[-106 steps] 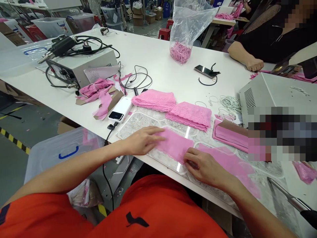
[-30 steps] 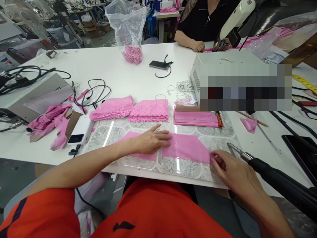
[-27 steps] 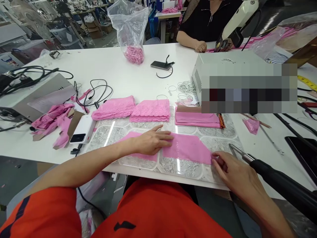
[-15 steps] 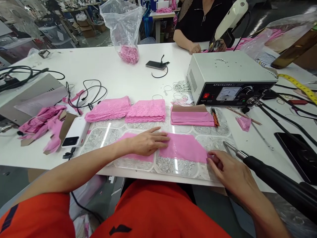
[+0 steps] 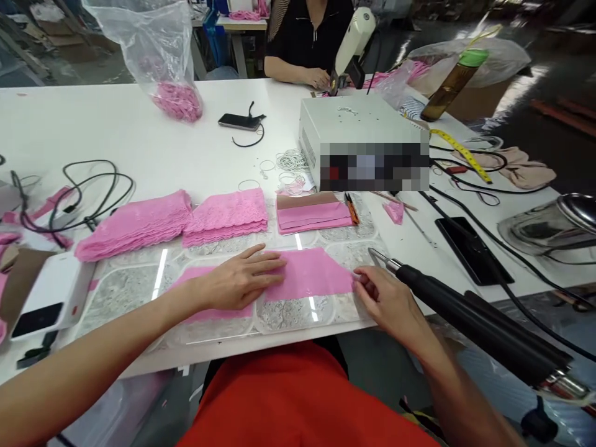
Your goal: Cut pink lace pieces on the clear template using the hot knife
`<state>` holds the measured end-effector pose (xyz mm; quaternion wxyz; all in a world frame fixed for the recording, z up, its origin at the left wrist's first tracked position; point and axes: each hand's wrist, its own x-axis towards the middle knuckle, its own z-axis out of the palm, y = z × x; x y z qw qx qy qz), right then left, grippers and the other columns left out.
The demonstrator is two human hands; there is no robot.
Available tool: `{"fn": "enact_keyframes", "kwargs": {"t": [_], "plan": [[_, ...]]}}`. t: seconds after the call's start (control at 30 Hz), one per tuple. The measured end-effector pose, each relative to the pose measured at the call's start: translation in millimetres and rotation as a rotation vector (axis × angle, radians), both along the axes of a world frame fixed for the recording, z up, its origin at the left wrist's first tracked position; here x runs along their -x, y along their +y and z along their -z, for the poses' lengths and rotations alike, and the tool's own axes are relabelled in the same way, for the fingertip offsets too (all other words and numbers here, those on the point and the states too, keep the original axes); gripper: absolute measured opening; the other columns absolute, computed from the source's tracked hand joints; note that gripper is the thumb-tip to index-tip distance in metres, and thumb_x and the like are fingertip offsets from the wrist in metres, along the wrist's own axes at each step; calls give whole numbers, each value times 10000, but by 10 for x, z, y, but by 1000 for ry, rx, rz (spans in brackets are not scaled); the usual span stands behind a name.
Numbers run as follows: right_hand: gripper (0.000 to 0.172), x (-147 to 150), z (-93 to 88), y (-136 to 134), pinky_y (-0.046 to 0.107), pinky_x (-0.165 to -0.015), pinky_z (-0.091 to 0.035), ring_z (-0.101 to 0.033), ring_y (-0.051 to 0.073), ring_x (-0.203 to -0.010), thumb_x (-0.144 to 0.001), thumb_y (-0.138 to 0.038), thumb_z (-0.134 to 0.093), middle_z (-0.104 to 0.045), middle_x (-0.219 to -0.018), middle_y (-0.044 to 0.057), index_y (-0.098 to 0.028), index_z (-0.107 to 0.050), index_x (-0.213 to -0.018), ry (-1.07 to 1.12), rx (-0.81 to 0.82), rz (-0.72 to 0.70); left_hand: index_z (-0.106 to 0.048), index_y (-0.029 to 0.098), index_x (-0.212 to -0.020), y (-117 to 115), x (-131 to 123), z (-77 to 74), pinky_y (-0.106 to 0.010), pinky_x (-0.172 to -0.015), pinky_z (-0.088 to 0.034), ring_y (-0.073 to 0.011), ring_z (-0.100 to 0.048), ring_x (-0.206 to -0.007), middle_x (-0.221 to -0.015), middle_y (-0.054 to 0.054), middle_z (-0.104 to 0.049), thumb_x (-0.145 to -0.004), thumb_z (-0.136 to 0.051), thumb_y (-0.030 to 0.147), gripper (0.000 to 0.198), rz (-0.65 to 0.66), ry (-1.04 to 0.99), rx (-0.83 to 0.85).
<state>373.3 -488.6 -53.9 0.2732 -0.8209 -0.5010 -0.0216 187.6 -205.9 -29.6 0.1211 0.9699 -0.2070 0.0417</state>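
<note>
Centrally in the head view, the left hand (image 5: 244, 276) is resting flat, fingers apart, on the pink cloth (image 5: 311, 273) lying between both hands. The right hand (image 5: 384, 298) is curling at the cloth's corner, whether pinching I cannot tell; a black-handled tool (image 5: 451, 304) is lying beside it.

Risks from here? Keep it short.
1. The black-handled tool points its metal tip in close by the right hand; a sideways slip might bump it. Can't tell whether it's hot.
2. The left hand lies flat on the pink cloth while the right is at its pointed corner; an uneven pull might crease or shift it.
</note>
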Motion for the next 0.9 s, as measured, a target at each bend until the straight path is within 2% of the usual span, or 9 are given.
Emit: {"fn": "enact_keyframes", "kwargs": {"t": [0.17,0.3,0.4,0.53,0.7,0.8,0.9], "plan": [[157,77,33,-148,269,-727,-560,-678,155,-821,-919,-199,-502,-693,-923,67,-190,-621,-1021,-14,-155,27,-549,173,-1355,-158,-285,-26,-471,-1231,-176,-241,-417,-1400,-1445,-93,-521,-967,-420,163,409,113,-28,6],[199,140,104,-247,291,-792,-581,-686,173,-928,-912,-174,-506,-684,-985,82,-217,-656,-1035,-43,-228,58,-495,207,-1409,-284,-573,33,-497,-1233,-129,-255,-359,-1434,-1494,-80,-462,-1007,-425,272,414,186,0,-7],[221,170,166,-292,285,-789,-590,-686,175,-951,-899,-156,-523,-679,-1008,88,-224,-669,-1050,-22,-255,53,-468,237,-1431,-318,-713,101,-511,-1230,-109,-262,-311,-1456,-1520,-66,-428,-1012,-434,326,430,218,30,-19],[199,203,217,-351,269,-719,-603,-696,183,-946,-902,-199,-528,-700,-1022,90,-230,-689,-1015,69,-295,136,-432,250,-1456,-307,-766,162,-514,-1230,-87,-258,-274,-1471,-1533,-61,-408,-1003,-462,333,462,237,27,-22],[152,228,269,-443,304,-773,-608,-709,198,-943,-887,-290,-574,-729,-1020,80,-225,-690,-960,261,-374,343,-400,250,-1475,-302,-763,175,-504,-1232,-68,-252,-274,-1472,-1533,-67,-407,-1009,-449,353,481,229,29,-25],[186,226,315,-486,335,-789,-612,-717,205,-896,-887,-355,-579,-731,-947,70,-224,-669,-985,467,-441,434,-411,229,-1470,-307,-764,178,-488,-1235,-43,-251,-260,-1477,-1540,-69,-392,-1017,-420,364,473,232,31,-31],[253,221,339,-500,386,-793,-614,-713,229,-869,-868,-383,-609,-717,-940,80,-221,-642,-1060,573,-485,473,-422,237,-1462,-311,-764,182,-484,-1235,-51,-245,-253,-1480,-1543,-64,-387,-1019,-409,374,464,226,34,-19]]}}
